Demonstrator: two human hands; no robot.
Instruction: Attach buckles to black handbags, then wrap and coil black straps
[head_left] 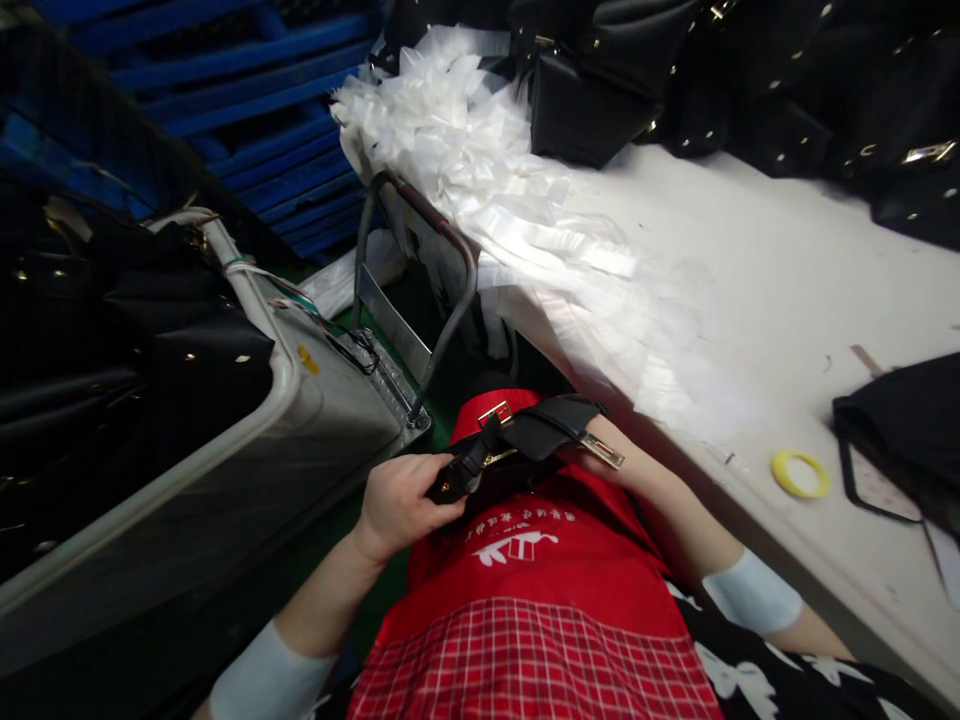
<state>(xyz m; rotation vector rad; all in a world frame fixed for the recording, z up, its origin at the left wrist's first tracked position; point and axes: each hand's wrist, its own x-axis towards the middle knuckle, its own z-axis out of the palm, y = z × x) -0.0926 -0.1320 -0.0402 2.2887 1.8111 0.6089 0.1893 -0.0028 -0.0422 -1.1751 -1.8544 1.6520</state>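
Note:
A black leather-like bag (536, 430) with a gold zipper and gold-coloured buckles is held low in front of the red apron (540, 590). My left hand (409, 503) is closed around the bag's left end, fingers curled over its edge. On the other side, my right wrist (630, 455) reaches to the bag's right end. The right fingers are hidden behind or inside the bag, so their grip does not show. One gold buckle (495, 412) lies at the top of the bag, and a metal strap end (602, 450) hangs over my right wrist.
A white table (750, 300) on the right bears crumpled white wrapping (480, 150), black bags (600, 90) and a yellow tape roll (800, 474). To the left stands a pale bin (289, 375) with black bags inside. A trolley handle (465, 270) and blue pallets (262, 110) lie ahead.

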